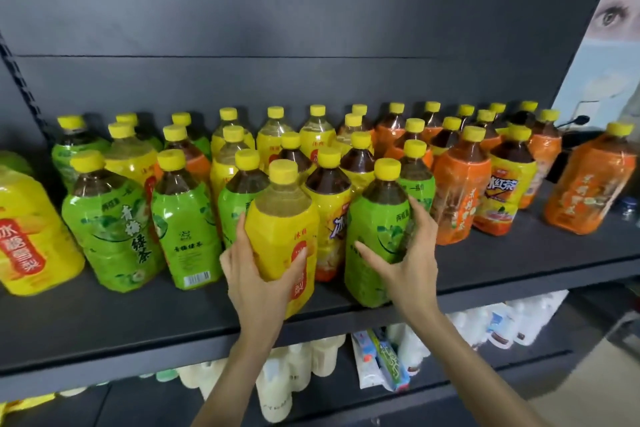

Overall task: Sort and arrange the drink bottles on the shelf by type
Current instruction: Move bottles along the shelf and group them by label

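My left hand [258, 274] grips a yellow-labelled bottle [280, 222] with pale liquid, at the front edge of the dark shelf [138, 326]. My right hand [405, 253] grips a green-labelled bottle [375, 239] of dark tea just to its right. Both bottles have yellow caps and stand near the shelf's front. Behind them several mixed bottles crowd the shelf: green-labelled bottles [110, 229] on the left, yellow-labelled bottles [230, 152] in the middle, orange-labelled bottles [459, 194] on the right.
A large yellow bottle [29, 236] stands at the far left, and a lone orange bottle [594, 184] at the far right. The shelf below holds white milk bottles [298, 371] and a packet [381, 360]. A poster [606, 45] leans at the right.
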The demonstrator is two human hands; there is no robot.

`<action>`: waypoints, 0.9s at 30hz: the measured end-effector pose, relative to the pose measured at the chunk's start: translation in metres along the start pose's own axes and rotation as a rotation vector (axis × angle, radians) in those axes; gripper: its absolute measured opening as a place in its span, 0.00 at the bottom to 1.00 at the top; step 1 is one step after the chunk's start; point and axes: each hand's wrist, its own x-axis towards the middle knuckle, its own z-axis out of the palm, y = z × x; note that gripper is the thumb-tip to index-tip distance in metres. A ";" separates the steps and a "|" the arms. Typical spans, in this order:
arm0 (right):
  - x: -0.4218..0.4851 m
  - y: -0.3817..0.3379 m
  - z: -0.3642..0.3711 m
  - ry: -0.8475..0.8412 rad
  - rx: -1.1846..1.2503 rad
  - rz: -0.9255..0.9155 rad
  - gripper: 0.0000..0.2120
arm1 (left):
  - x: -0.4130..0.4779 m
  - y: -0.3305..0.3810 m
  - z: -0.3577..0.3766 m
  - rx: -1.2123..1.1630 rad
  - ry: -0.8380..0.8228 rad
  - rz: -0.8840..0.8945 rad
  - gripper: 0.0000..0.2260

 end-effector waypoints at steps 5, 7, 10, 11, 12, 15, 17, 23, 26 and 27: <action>0.013 0.020 0.020 0.050 -0.164 -0.027 0.46 | 0.014 -0.023 0.003 0.207 0.084 0.262 0.36; 0.015 0.024 0.025 0.074 -0.155 -0.029 0.45 | 0.019 -0.026 0.005 0.218 0.104 0.330 0.33; 0.019 0.025 0.032 0.081 -0.131 -0.021 0.43 | 0.022 -0.031 0.010 0.232 0.136 0.375 0.29; 0.021 0.027 0.033 0.081 -0.123 -0.023 0.43 | 0.023 -0.033 0.011 0.240 0.145 0.383 0.29; 0.022 0.028 0.034 0.085 -0.115 -0.029 0.43 | 0.024 -0.034 0.013 0.244 0.151 0.386 0.29; 0.022 0.031 0.036 0.104 -0.101 -0.048 0.44 | 0.027 -0.035 0.014 0.246 0.148 0.374 0.29; 0.021 0.032 0.037 0.101 -0.083 -0.047 0.43 | 0.026 -0.033 0.012 0.266 0.135 0.366 0.28; 0.013 0.028 0.029 -0.001 -0.048 -0.072 0.43 | 0.021 -0.027 0.000 0.315 0.010 0.317 0.28; -0.006 0.039 0.014 -0.153 0.026 -0.063 0.41 | 0.013 -0.023 -0.017 0.306 -0.132 0.256 0.29; -0.015 0.045 0.007 -0.207 0.057 -0.045 0.39 | 0.007 -0.024 -0.025 0.307 -0.183 0.220 0.28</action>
